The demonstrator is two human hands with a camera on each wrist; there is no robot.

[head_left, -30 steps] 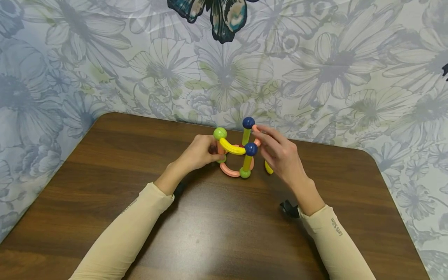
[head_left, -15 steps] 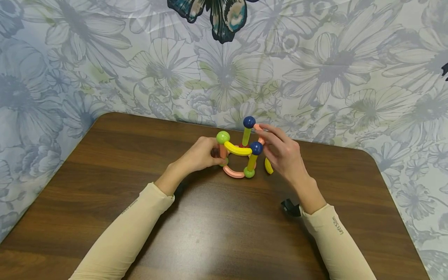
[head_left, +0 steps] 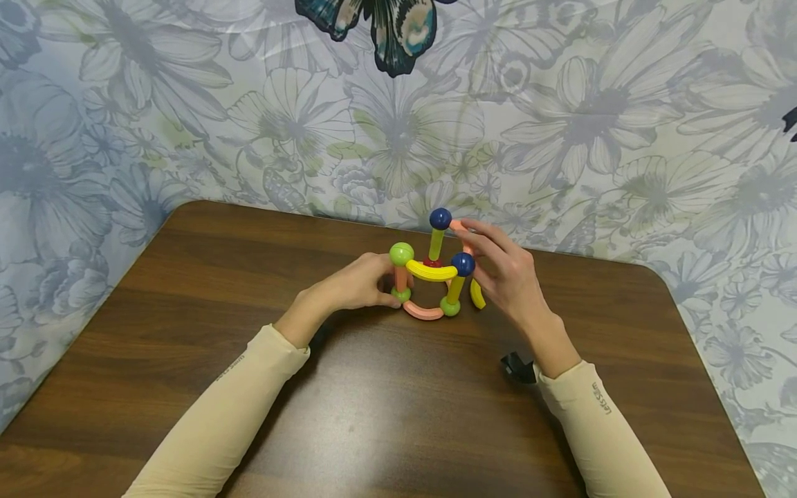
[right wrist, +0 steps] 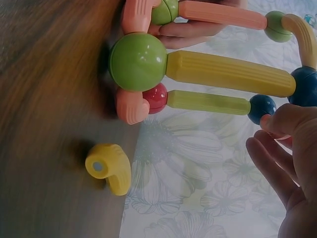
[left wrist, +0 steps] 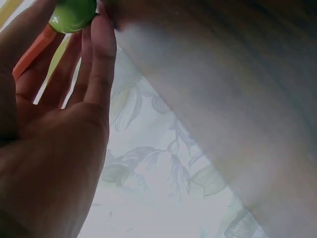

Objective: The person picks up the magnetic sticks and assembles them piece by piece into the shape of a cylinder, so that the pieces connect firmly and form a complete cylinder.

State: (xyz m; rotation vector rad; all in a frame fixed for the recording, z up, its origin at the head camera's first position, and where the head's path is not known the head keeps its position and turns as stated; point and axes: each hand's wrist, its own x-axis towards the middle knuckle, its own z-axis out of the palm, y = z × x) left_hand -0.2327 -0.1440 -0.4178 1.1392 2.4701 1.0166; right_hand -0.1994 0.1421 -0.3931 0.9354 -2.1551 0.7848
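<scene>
A frame of magnetic sticks and balls stands on the table, held by both hands. My left hand (head_left: 364,282) holds the lower green ball (head_left: 401,294) of the left post, thumb in front and fingers behind. That green ball (left wrist: 74,15) shows between thumb and fingertips in the left wrist view. My right hand (head_left: 504,266) pinches a curved pink stick (head_left: 457,225) between the rear blue ball (head_left: 440,218) and the front blue ball (head_left: 463,263). A curved yellow stick (head_left: 432,271) joins the front blue ball to the upper green ball (head_left: 401,254). Fingers partly hide the pink stick.
A loose curved yellow stick (right wrist: 111,167) lies on the table (head_left: 349,415) right of the frame, beside my right hand. A black device (head_left: 518,368) sits at the right wrist. Behind the table's far edge rises a flower-patterned wall (head_left: 405,131).
The front and left posts have shifted right, and the upper green ball sits a little lower in the head view. Both hands moved slightly rightward with them, keeping their holds.
</scene>
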